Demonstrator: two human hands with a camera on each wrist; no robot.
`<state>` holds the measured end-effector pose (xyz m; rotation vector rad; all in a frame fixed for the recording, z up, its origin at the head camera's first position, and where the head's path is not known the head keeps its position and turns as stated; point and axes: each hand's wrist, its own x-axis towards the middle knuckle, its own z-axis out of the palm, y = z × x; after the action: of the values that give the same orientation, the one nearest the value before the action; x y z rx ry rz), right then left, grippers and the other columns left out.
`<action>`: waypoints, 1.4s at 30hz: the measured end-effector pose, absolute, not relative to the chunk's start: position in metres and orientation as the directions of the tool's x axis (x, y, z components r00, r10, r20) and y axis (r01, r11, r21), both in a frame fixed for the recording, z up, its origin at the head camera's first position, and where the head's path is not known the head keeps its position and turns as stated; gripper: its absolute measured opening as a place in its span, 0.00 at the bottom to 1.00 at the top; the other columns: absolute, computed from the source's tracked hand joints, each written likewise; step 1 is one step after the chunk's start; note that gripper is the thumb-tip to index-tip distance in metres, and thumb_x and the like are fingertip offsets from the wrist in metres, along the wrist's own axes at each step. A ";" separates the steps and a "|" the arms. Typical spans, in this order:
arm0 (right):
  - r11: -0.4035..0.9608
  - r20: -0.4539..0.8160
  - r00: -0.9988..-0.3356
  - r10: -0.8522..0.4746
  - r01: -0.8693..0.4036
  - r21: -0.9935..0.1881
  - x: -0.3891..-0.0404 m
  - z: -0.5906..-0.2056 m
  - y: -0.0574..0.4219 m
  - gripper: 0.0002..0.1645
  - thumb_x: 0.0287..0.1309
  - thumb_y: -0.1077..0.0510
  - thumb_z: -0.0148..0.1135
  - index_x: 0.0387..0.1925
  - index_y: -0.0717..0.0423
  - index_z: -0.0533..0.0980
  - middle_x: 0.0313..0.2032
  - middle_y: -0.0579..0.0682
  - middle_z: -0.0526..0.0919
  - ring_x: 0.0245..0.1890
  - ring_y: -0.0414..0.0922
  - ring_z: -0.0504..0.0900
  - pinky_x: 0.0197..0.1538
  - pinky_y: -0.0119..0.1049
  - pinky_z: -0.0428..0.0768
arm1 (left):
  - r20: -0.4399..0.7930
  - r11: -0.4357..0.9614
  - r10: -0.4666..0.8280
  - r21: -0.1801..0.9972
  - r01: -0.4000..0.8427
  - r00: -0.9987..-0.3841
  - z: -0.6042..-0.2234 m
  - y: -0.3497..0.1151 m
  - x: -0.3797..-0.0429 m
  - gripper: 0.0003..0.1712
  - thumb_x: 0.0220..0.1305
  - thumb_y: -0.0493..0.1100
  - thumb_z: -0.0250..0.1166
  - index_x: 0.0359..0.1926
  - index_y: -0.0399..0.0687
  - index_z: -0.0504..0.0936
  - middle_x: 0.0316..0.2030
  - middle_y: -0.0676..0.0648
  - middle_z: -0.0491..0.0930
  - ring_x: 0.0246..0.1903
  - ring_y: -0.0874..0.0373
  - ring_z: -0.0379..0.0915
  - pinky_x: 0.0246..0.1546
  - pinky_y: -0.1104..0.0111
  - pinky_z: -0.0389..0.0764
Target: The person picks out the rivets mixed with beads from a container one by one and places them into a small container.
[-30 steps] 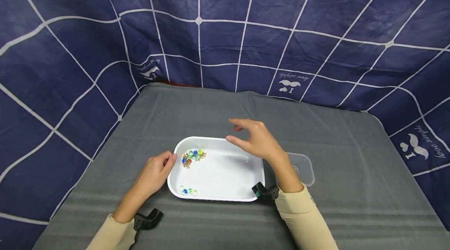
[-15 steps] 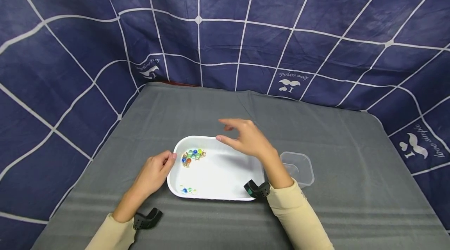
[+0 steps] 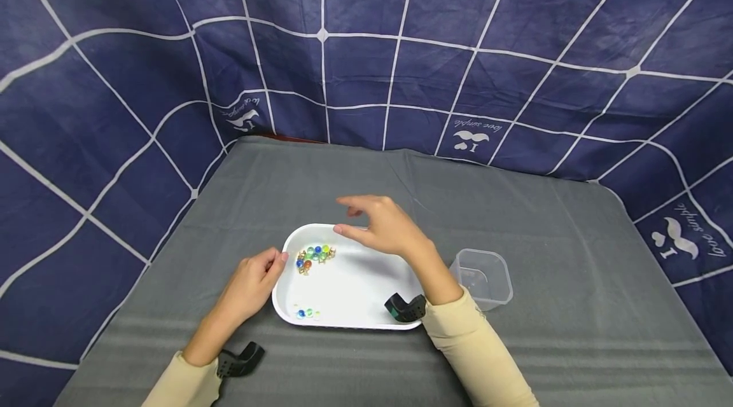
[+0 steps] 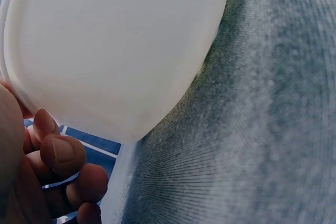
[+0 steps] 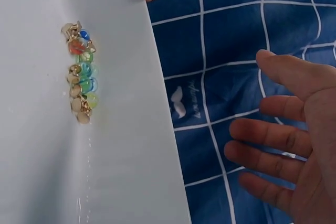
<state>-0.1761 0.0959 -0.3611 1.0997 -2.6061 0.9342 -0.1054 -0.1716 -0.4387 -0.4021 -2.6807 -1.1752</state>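
Observation:
My left hand (image 3: 252,280) grips the left rim of a white tray (image 3: 361,299), thumb over the edge. In the left wrist view its curled fingers (image 4: 63,153) lie against the tray's outer wall (image 4: 115,56). Inside the tray, at the far left, glass marbles (image 3: 318,249) in blue, green, yellow and orange are mixed with small gold-coloured pieces (image 3: 303,270); the exact kind of these pieces is unclear. Several more marbles (image 3: 309,313) lie at the near left. Over the tray's far side hovers my right hand (image 3: 383,226), fingers spread and holding nothing, apart from the marbles.
Right of the tray stands a clear plastic container (image 3: 487,276), partly behind the right forearm. A grey cloth (image 3: 572,267) covers the table. Blue checked fabric (image 3: 366,63) hangs behind and at the sides.
My right hand has moved left over the tray, towards the mixed marbles, uncovering more of the clear container. The left hand has stayed on the rim.

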 end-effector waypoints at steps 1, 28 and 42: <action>0.536 0.373 -0.714 -0.593 -0.696 -0.479 -0.176 -0.361 0.095 0.27 0.59 0.49 0.69 0.56 0.59 0.79 0.43 0.52 0.86 0.42 0.42 0.84 0.48 0.39 0.80 | 0.275 0.650 0.171 0.690 0.318 -0.946 -0.439 -0.172 -0.105 0.20 0.74 0.41 0.56 0.21 0.49 0.66 0.16 0.58 0.58 0.16 0.66 0.54 0.16 0.71 0.58; 0.474 0.346 -0.636 -0.690 -0.758 -0.448 -0.175 -0.364 0.066 0.22 0.62 0.53 0.67 0.55 0.58 0.79 0.36 0.48 0.86 0.38 0.42 0.84 0.47 0.35 0.78 | 0.270 0.664 0.177 0.677 0.318 -0.946 -0.440 -0.172 -0.107 0.20 0.74 0.41 0.56 0.21 0.49 0.66 0.16 0.57 0.59 0.16 0.66 0.55 0.16 0.71 0.58; 0.430 0.267 -0.628 -0.731 -0.728 -0.534 -0.178 -0.375 0.059 0.14 0.62 0.61 0.67 0.48 0.62 0.81 0.29 0.46 0.84 0.29 0.37 0.79 0.36 0.26 0.75 | 0.277 0.661 0.179 0.677 0.324 -0.944 -0.440 -0.173 -0.107 0.20 0.74 0.41 0.56 0.21 0.48 0.65 0.16 0.57 0.58 0.16 0.65 0.54 0.16 0.71 0.58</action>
<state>-0.1781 0.0593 -0.3755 1.3574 -2.6609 0.9892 -0.1072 -0.1729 -0.4403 -0.4119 -2.6893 -1.1506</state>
